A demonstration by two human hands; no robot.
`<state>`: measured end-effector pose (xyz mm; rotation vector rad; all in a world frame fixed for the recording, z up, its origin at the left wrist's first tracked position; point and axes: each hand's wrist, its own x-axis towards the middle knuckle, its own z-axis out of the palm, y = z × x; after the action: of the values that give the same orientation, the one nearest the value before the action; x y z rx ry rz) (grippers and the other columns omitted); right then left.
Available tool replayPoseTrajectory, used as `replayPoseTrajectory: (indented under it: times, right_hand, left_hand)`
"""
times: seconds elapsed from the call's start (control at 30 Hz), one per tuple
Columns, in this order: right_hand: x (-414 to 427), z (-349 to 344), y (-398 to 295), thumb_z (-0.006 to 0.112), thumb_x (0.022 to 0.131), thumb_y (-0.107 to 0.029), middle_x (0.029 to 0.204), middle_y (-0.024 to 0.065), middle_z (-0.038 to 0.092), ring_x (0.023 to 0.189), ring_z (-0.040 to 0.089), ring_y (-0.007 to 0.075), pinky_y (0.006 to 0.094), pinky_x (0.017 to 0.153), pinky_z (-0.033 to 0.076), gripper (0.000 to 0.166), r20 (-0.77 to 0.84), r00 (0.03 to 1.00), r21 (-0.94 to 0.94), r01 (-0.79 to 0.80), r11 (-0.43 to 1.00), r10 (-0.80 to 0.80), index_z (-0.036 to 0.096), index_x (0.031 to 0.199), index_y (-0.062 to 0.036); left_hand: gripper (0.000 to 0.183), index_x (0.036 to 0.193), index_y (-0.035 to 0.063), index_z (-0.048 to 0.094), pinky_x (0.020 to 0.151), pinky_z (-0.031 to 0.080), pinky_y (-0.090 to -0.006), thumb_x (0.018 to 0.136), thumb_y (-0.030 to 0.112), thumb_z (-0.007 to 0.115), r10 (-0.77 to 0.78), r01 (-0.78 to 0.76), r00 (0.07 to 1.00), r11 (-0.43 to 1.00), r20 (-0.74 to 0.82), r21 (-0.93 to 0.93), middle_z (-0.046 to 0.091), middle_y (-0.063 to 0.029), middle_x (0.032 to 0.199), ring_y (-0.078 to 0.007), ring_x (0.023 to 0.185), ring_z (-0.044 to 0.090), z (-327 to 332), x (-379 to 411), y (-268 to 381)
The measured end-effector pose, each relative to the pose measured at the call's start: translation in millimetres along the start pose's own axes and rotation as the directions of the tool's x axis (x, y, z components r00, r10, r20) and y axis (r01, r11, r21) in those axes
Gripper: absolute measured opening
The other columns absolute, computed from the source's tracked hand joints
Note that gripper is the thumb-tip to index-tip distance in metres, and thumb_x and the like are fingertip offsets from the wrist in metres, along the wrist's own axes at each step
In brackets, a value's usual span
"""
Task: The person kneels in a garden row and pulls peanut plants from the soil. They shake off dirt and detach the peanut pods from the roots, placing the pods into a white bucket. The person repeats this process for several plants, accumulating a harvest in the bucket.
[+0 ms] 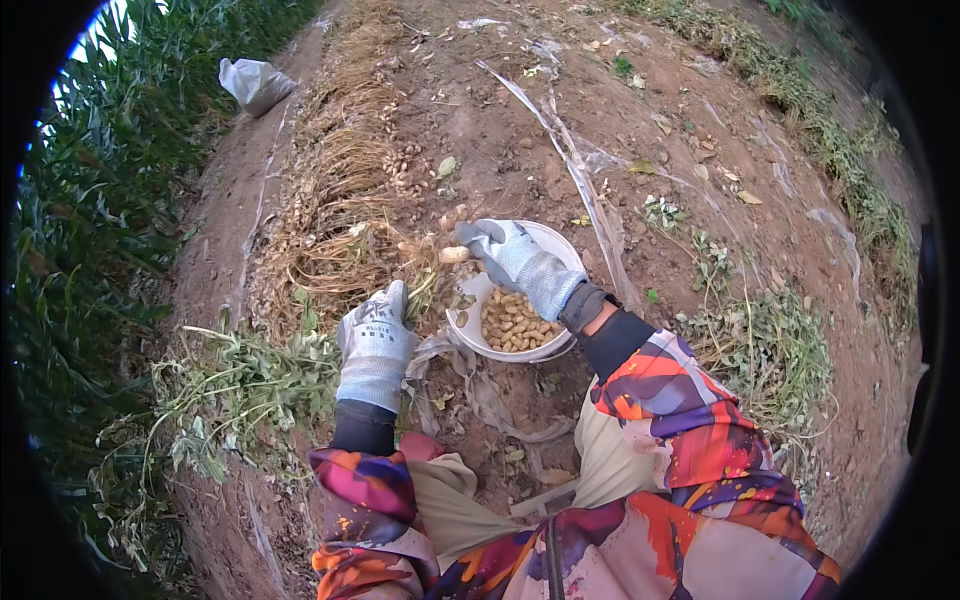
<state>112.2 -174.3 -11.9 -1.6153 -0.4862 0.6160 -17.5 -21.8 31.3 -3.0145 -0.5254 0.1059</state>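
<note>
My left hand (377,330), in a grey-white work glove that bears printing, is closed around the green stems of a peanut plant (424,289). The plant's leafy part (277,375) trails out to the left, and its roots point toward the bucket. My right hand (517,259), gloved alike, reaches over the rim of a white plastic bucket (566,247). Its curled fingers are at a pale peanut pod (454,255) by the roots; the glove hides part of the grip. Many loose peanuts (517,322) lie inside the bucket.
Pulled peanut plants with dry roots (352,142) form a row ahead. A white sack (255,84) stands at the upper left beside tall green crops (97,187). Torn plastic film (577,161) crosses the soil. Wilted vines (772,360) lie to the right.
</note>
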Motion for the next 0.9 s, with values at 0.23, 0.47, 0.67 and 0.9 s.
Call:
replayPoseTrajectory:
  times: [0.23,0.47,0.67,0.9]
  right_hand:
    - [-17.2,37.1,3.1,0.048,0.085,-0.050,0.104,0.0056,0.044,0.067,0.055,0.0130,0.0230,0.053,0.050,0.054,-0.119,0.973,0.673,-0.065,0.737,0.195,0.038,0.121,-0.0109]
    - [-5.3,48.3,-8.3,0.048,0.083,-0.055,0.061,0.0017,0.045,0.046,0.045,0.0116,0.0253,0.038,0.041,0.047,-0.135,0.926,0.708,-0.158,0.688,0.352,0.043,0.101,-0.0116]
    - [1.1,48.7,-21.0,0.047,0.086,-0.048,0.069,0.0063,0.051,0.055,0.049,0.0149,0.0295,0.048,0.043,0.045,-0.197,0.910,0.339,-0.286,0.896,0.365,0.047,0.109,-0.0087]
    - [1.3,6.5,-17.6,0.052,0.085,-0.031,0.083,0.0135,0.062,0.077,0.060,0.0271,0.0356,0.066,0.045,0.030,-0.005,0.976,-0.618,0.167,0.768,-0.217,0.055,0.100,-0.0048]
  left_hand:
    - [0.043,0.109,0.0137,0.050,0.077,0.046,-0.0399,0.070,0.022,0.064,-0.096,0.096,0.995,0.995,-0.015,0.010,0.059,-0.0100,0.099,-0.0287,0.093,0.059,4.4,10.3,18.3]
    - [0.035,0.110,0.0134,0.050,0.077,0.047,-0.0404,0.075,0.016,0.055,-0.176,0.175,0.984,0.984,0.032,0.030,0.058,-0.0117,0.102,-0.0290,0.093,0.059,-12.8,0.9,12.9]
    - [0.040,0.110,0.0137,0.050,0.077,0.047,-0.0382,0.071,0.016,0.058,-0.157,0.155,0.987,0.987,0.045,0.047,0.059,-0.0105,0.100,-0.0273,0.093,0.059,-10.2,-3.8,1.3]
    - [0.032,0.103,0.0128,0.051,0.077,0.047,-0.0391,0.072,0.018,0.059,0.000,-0.003,0.996,0.999,0.091,0.034,0.060,-0.0099,0.097,-0.0282,0.092,0.059,-1.6,-5.0,-1.3]
